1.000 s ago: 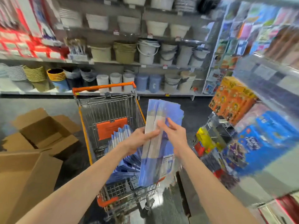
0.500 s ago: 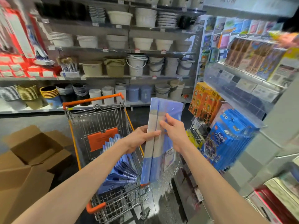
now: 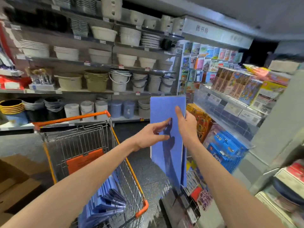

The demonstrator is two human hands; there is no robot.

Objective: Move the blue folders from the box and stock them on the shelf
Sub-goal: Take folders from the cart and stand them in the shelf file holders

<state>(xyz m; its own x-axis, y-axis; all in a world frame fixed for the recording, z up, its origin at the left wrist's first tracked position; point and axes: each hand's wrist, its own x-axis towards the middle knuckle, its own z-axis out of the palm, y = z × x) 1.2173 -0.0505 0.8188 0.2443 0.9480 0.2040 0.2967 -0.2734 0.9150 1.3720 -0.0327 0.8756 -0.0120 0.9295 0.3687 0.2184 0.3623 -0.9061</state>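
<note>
Blue folders [image 3: 167, 145] held upright in mid-air, right of centre, between the cart and the right-hand shelf [image 3: 230, 102], flat face toward camera, lower end dipping near the wire rack at bottom right. Right hand [image 3: 185, 127] clamped on the right edge of the stack, index finger laid up the front face, thumb side hidden behind. Left hand [image 3: 151, 135] loosely spread against the front face from the left, fingertips touching or just off the surface; cannot tell whether actually gripping. More blue folders [image 3: 105, 206] fanned out in the near end of the shopping cart [image 3: 79, 140], left of the held stack, orange handle at far end. Cardboard box [image 3: 14, 186] at lower left edge, open, well apart from both hands. Far wall shelving stocked with pale bowls and buckets [image 3: 120, 79]. Right-hand shelf carrying boxed goods above, blue packs [image 3: 225, 150] hanging below. Frame edges blurred.
</note>
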